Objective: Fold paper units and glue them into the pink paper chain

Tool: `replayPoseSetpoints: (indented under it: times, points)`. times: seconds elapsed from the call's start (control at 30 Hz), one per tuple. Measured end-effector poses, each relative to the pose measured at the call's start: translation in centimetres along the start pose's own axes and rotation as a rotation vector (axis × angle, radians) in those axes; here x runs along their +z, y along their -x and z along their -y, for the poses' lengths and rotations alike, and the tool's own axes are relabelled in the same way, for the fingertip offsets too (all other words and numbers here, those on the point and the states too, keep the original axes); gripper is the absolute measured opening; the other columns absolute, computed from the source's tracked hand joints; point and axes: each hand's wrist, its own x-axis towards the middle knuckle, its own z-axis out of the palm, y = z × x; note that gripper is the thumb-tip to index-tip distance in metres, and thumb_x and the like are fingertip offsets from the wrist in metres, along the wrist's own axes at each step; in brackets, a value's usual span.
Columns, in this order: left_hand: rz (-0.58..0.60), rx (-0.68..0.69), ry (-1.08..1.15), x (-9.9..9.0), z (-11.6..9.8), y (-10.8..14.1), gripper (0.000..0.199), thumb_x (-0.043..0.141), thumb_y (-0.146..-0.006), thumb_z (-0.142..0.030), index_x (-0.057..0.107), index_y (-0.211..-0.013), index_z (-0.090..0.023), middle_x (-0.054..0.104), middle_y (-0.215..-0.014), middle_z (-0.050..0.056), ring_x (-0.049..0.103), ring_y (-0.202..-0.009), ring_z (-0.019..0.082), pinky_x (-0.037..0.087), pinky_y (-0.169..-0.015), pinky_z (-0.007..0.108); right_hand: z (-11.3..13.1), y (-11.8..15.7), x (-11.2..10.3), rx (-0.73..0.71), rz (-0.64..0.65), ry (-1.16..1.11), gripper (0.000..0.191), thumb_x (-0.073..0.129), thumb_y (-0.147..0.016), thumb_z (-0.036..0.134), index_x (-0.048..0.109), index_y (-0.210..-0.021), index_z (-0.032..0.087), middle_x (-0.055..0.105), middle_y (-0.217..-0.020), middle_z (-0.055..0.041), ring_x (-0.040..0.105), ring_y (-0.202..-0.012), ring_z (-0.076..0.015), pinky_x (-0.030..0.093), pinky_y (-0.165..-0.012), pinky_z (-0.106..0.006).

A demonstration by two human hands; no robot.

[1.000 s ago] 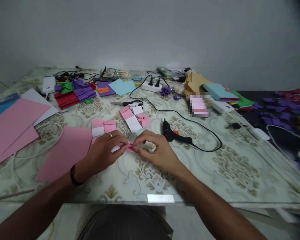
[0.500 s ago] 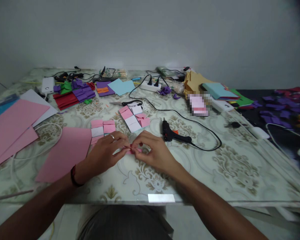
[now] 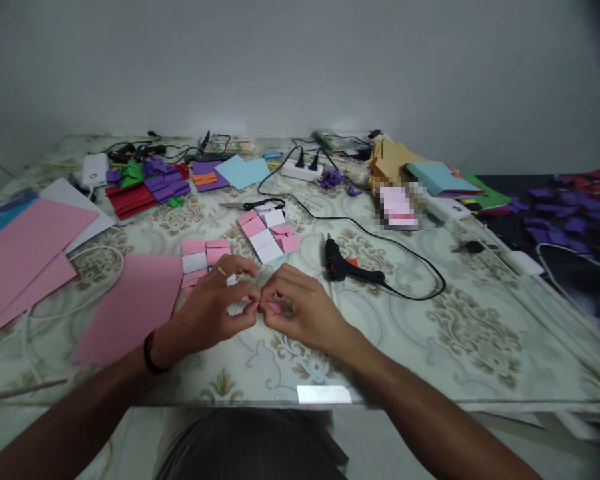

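Observation:
My left hand point(image 3: 220, 297) and my right hand point(image 3: 300, 303) meet over the near middle of the table, thumbs and fingertips pinched together. Between them is a small piece of pink paper point(image 3: 275, 306), mostly hidden by the fingers. Just behind my left hand lies a group of folded pink and white paper pieces point(image 3: 195, 262), partly covered by that hand. A second group of pink and white folded pieces point(image 3: 265, 245) lies beyond my fingertips. A black glue gun point(image 3: 345, 265) rests on its side to the right of my right hand.
Pink sheets point(image 3: 135, 300) spread over the left side. Scissors point(image 3: 260, 205) lie behind the paper pieces. A power strip point(image 3: 301, 171) sits at the back, its black cable looping round to the glue gun. Purple and red folded paper point(image 3: 165, 187) is piled at back left.
The fingertips of both hands have shifted slightly on the pink paper, with the left fingers curling in closer to the thumb. The glue gun and the paper groups stay where they were.

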Motion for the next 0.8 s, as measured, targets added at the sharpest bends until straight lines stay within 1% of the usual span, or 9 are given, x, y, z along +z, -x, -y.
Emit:
replayPoseSetpoints:
  times: [0.13, 0.23, 0.37, 0.47, 0.57, 0.6, 0.67, 0.73, 0.8]
  points:
    - [-0.005, 0.009, -0.006, -0.2, 0.0, 0.0, 0.016, 0.065, -0.084, -0.005, 0.067, -0.084, -0.021, 0.061, -0.113, 0.008, 0.065, -0.107, 0.023, 0.055, -0.091, 0.037, 0.1, -0.1, -0.2, 0.005, 0.002, -0.016, 0.015, 0.063, -0.085, 0.008, 0.061, -0.082, 0.022, 0.066, -0.079, -0.0023, 0.057, -0.076, -0.0188, 0.046, -0.070, -0.032]
    - [-0.012, 0.004, -0.009, -0.5, 0.4, 0.0, 0.016, 0.065, -0.084, -0.004, 0.066, -0.083, -0.021, 0.060, -0.115, 0.007, 0.064, -0.108, 0.022, 0.054, -0.095, 0.038, 0.2, -0.2, -0.7, 0.021, 0.002, -0.045, 0.017, 0.063, -0.083, 0.006, 0.061, -0.080, 0.023, 0.064, -0.078, -0.0007, 0.058, -0.076, -0.0182, 0.046, -0.070, -0.030]
    - [-0.012, -0.020, 0.076, -1.6, 1.2, -0.3, 0.017, 0.067, -0.084, -0.003, 0.066, -0.084, -0.021, 0.058, -0.115, 0.007, 0.062, -0.114, 0.022, 0.054, -0.098, 0.037, 0.1, -0.3, -1.3, 0.064, 0.003, -0.066, 0.018, 0.062, -0.080, 0.004, 0.062, -0.079, 0.022, 0.064, -0.078, -0.0005, 0.059, -0.077, -0.0184, 0.047, -0.073, -0.031]
    - [-0.038, -0.042, 0.114, -2.1, 1.5, -0.5, 0.018, 0.070, -0.085, -0.005, 0.068, -0.091, -0.022, 0.058, -0.120, 0.008, 0.060, -0.119, 0.023, 0.053, -0.100, 0.038, 0.0, -0.4, -1.4, 0.099, 0.001, -0.062, 0.020, 0.061, -0.079, 0.002, 0.062, -0.079, 0.022, 0.065, -0.078, -0.0007, 0.060, -0.078, -0.0184, 0.047, -0.074, -0.031]
    - [0.015, -0.017, 0.113, -1.7, 1.3, -0.4, 0.019, 0.075, -0.087, -0.012, 0.070, -0.100, -0.024, 0.057, -0.129, 0.009, 0.057, -0.127, 0.025, 0.052, -0.104, 0.041, 0.1, -0.3, -1.2, 0.058, -0.006, -0.074, 0.018, 0.061, -0.081, 0.004, 0.062, -0.079, 0.021, 0.064, -0.077, -0.0005, 0.059, -0.077, -0.0181, 0.047, -0.073, -0.031]
    - [0.040, -0.010, 0.113, -1.4, 1.1, -0.3, 0.018, 0.076, -0.087, -0.013, 0.071, -0.101, -0.024, 0.056, -0.130, 0.009, 0.057, -0.127, 0.025, 0.052, -0.104, 0.040, 0.2, -0.3, -1.1, 0.040, -0.009, -0.078, 0.017, 0.062, -0.083, 0.005, 0.062, -0.080, 0.021, 0.063, -0.077, -0.0006, 0.059, -0.077, -0.0180, 0.047, -0.073, -0.030]
    - [0.060, -0.010, 0.112, -0.9, 0.8, -0.1, 0.016, 0.073, -0.089, -0.010, 0.071, -0.097, -0.024, 0.057, -0.128, 0.008, 0.060, -0.121, 0.022, 0.052, -0.101, 0.038, 0.2, -0.3, -0.8, 0.022, -0.013, -0.081, 0.015, 0.062, -0.085, 0.007, 0.062, -0.081, 0.021, 0.063, -0.078, -0.0010, 0.058, -0.077, -0.0181, 0.047, -0.072, -0.031]
    - [0.043, -0.025, 0.114, -0.5, 0.7, 0.0, 0.016, 0.068, -0.091, -0.007, 0.070, -0.093, -0.022, 0.058, -0.122, 0.007, 0.062, -0.115, 0.020, 0.053, -0.099, 0.035, 0.2, -0.2, -0.7, 0.021, -0.018, -0.079, 0.015, 0.063, -0.086, 0.008, 0.062, -0.082, 0.022, 0.063, -0.078, -0.0011, 0.058, -0.077, -0.0183, 0.047, -0.072, -0.031]
    - [0.016, -0.049, 0.119, -0.5, 0.6, 0.1, 0.015, 0.068, -0.090, -0.006, 0.069, -0.091, -0.021, 0.059, -0.117, 0.006, 0.063, -0.112, 0.019, 0.053, -0.099, 0.035, 0.1, -0.2, -0.7, 0.021, -0.026, -0.084, 0.015, 0.064, -0.086, 0.008, 0.062, -0.082, 0.022, 0.063, -0.079, -0.0013, 0.059, -0.078, -0.0183, 0.047, -0.073, -0.031]
